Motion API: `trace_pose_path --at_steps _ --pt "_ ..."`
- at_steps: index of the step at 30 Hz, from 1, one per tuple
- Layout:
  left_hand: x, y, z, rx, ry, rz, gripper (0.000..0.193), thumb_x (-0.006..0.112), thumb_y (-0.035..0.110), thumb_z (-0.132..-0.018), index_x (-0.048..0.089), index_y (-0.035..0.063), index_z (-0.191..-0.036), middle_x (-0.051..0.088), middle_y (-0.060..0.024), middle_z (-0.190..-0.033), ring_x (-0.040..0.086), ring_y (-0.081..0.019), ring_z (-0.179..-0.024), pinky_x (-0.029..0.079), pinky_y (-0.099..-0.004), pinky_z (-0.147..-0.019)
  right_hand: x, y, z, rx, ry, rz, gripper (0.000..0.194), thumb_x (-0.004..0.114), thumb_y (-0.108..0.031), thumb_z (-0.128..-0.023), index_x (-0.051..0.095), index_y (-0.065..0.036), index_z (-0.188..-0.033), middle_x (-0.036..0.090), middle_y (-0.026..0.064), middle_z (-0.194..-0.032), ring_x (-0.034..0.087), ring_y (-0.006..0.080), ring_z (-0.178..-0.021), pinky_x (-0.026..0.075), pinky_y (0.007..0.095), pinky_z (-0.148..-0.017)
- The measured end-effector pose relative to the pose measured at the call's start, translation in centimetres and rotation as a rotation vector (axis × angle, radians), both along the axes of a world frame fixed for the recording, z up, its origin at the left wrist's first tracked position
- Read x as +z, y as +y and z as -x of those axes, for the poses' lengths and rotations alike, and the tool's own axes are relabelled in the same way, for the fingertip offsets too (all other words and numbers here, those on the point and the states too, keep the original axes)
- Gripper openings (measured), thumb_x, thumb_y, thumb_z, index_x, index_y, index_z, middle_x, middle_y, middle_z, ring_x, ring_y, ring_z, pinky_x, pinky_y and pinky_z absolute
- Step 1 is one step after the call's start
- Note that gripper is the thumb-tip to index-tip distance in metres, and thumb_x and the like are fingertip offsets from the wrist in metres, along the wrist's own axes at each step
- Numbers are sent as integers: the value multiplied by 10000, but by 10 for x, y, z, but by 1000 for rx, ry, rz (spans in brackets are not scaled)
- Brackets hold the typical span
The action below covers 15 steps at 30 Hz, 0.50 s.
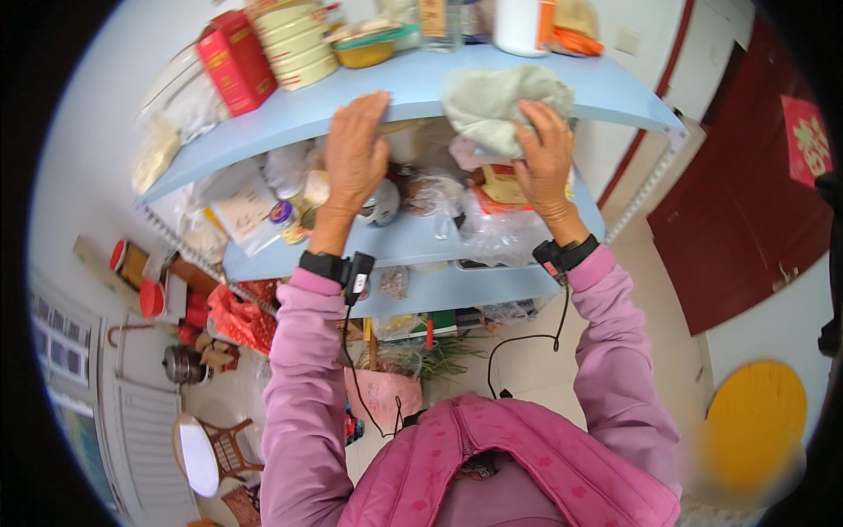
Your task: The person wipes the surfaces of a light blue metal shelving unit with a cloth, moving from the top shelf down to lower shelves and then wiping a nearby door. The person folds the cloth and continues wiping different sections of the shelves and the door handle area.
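Observation:
A light blue metal shelf unit (405,92) stands before me, its top board level with my hands. My right hand (548,150) holds a crumpled pale green cloth (504,105) at the front edge of that board. Part of the cloth lies on the board and part hangs over the edge. At the same edge, farther left, my left hand (355,148) is stretched out with nothing in it. Its thumb stands apart from the fingers, and the fingertips are at the board.
Along the back of the top board stand a red box (237,62), a cream tiered container (296,49), a yellow bowl (365,53) and a white tub (520,26). Bags and a purple-lidded jar (286,217) fill the shelf below. A dark red door (744,184) is at right.

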State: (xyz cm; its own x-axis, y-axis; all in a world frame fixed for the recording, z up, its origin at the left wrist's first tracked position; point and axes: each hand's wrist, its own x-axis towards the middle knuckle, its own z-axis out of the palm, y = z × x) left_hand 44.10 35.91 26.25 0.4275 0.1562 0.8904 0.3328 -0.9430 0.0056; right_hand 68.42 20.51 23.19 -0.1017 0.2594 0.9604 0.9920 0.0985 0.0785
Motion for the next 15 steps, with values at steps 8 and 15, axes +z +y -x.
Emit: trace_pose_path --at_steps 8,15 --pt "-41 -26 65 -26 -290 348 518 517 -26 -844 483 48 -1356 535 -188 -1317 508 -331 -1234 395 -398 -1036 19 83 119 242 -137 17 451 642 6 -620 638 -116 -1054 546 57 -1303 478 267 -1243 358 424 -950" --pt "-139 -48 162 93 -309 691 417 509 0 -874 536 31 -1289 588 -166 -1179 609 -271 -980 490 -345 -836 24 135 191 357 -212 22 261 630 -68 -729 635 -121 -985 560 52 -1260 491 242 -1223 359 411 -961"
